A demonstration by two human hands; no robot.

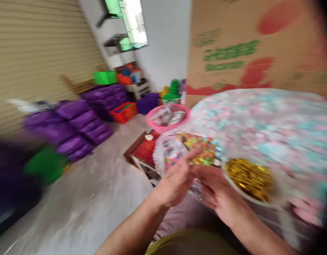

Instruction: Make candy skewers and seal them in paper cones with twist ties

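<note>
The frame is smeared by motion. My left hand and my right hand meet low in the middle, both touching a clear plastic bag filled with small colourful pieces. The fingers of both hands are blurred. A white bowl of shiny gold twists sits just right of my right hand. Both rest at the near edge of a table with a pink and blue patterned cover.
A pink bowl with wrapped items stands behind the bag. Stacks of purple packages, a red basket and green items lie on the floor at left. A large cardboard box rises behind the table.
</note>
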